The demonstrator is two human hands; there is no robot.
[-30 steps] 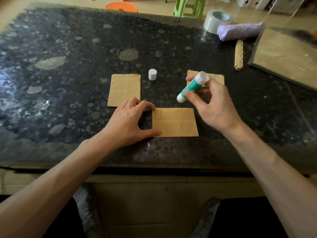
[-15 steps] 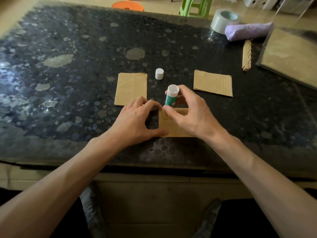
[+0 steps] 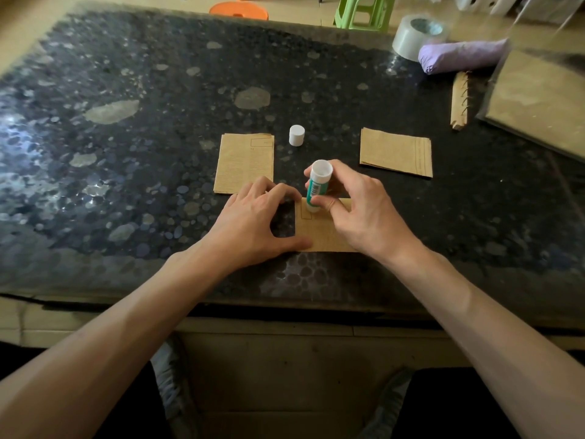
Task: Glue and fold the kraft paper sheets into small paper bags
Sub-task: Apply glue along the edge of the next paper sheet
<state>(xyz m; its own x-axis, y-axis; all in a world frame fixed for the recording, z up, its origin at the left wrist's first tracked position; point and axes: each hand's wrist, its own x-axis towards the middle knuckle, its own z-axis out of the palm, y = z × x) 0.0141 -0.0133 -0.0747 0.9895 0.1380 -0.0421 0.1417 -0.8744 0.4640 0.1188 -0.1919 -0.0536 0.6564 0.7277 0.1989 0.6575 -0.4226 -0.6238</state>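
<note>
Nearest, a kraft sheet [image 3: 319, 237] lies flat on the table [image 3: 142, 153]. The left hand [image 3: 253, 223], spread, presses its 9 o'clock edge. The right hand [image 3: 364, 213] grips a glue stick [image 3: 318, 186] upright at the sheet's 11 o'clock corner, tip apparently touching paper. Beyond lie a left folded sheet [image 3: 245, 164] at 10 o'clock, a white cap [image 3: 297, 135] at 12 and a right folded sheet [image 3: 395, 152] at 2.

A dark speckled stone counter [image 3: 126, 185] fills the view, with light glinting off it at 9 o'clock. Beyond its far edge lies pale beige floor [image 3: 28, 17], with an orange stool [image 3: 239, 11] at 12 o'clock and a green plastic stool [image 3: 364, 12] at 1 o'clock.
</note>
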